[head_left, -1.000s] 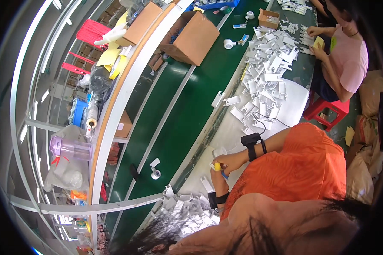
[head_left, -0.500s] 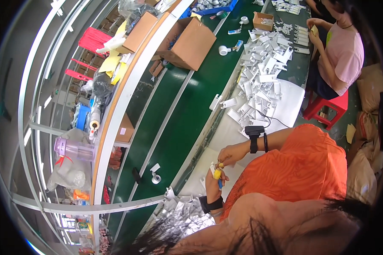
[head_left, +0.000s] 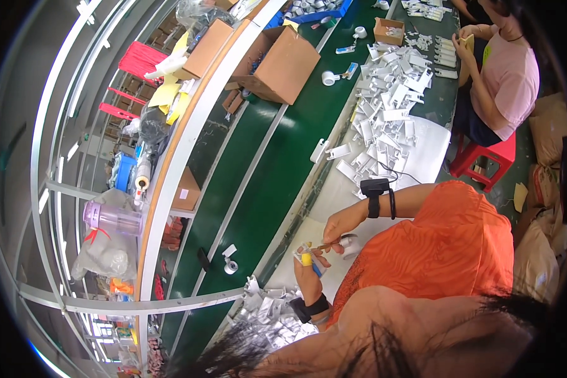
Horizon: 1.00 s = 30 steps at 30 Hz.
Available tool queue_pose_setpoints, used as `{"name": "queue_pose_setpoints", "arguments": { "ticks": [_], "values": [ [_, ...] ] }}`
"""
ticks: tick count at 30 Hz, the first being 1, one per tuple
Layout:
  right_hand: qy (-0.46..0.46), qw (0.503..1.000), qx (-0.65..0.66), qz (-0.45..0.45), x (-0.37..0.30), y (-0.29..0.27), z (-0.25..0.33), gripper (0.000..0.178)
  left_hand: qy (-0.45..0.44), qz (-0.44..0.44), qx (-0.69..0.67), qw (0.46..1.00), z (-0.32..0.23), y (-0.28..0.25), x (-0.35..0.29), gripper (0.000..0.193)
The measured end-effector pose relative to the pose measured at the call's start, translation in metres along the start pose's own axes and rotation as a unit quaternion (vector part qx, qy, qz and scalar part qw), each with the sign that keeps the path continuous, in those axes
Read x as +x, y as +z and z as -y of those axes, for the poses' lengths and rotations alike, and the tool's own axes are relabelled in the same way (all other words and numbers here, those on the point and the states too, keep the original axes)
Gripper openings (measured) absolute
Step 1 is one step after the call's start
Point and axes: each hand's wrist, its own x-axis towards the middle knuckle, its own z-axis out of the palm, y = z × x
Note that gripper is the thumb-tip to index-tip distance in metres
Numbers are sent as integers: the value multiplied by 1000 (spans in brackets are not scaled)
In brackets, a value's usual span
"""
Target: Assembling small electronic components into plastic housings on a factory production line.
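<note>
My left hand (head_left: 308,277), with a black band at its wrist, is closed round a small white plastic part (head_left: 300,253). Yellow and blue bits show at its fingers; I cannot tell whether the yellow is a finger covering. My right hand (head_left: 344,225), wearing a black strapped device, is closed just above and to the right of the left. A thin brownish piece shows between the hands, too small to name. Beside the right fingers is a rounded white and grey part (head_left: 349,244); whether the hand touches it is unclear.
White plastic brackets (head_left: 390,94) are heaped on the worktable, with another pile (head_left: 271,321) nearer me. A green conveyor (head_left: 258,189) carries a white round-headed part (head_left: 230,266) and a cardboard box (head_left: 283,66). A co-worker (head_left: 504,82) sits on a red stool (head_left: 488,164).
My left hand has moved slightly left with the white part, and the hands are farther apart. The rounded white and grey part now shows beside my right hand.
</note>
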Motion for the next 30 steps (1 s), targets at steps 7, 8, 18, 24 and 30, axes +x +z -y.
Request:
{"name": "queue_pose_setpoints", "arguments": {
  "ticks": [7,8,18,24,30],
  "values": [
    [47,987,-141,-61,0,13,5,26,-9,-42,56,997,-1,1,-9,27],
    [15,968,-218,-123,-2,18,7,24,-10,-36,67,997,1,0,-8,25],
    [-264,762,-475,-354,7,41,10,9,-51,-82,-105,990,6,14,0,25],
    [-306,726,-501,-359,12,39,11,14,-51,-79,-152,984,17,11,3,30],
    [-241,788,-464,-325,8,47,23,17,4,-43,-176,983,-1,22,-1,41]
  ]
}}
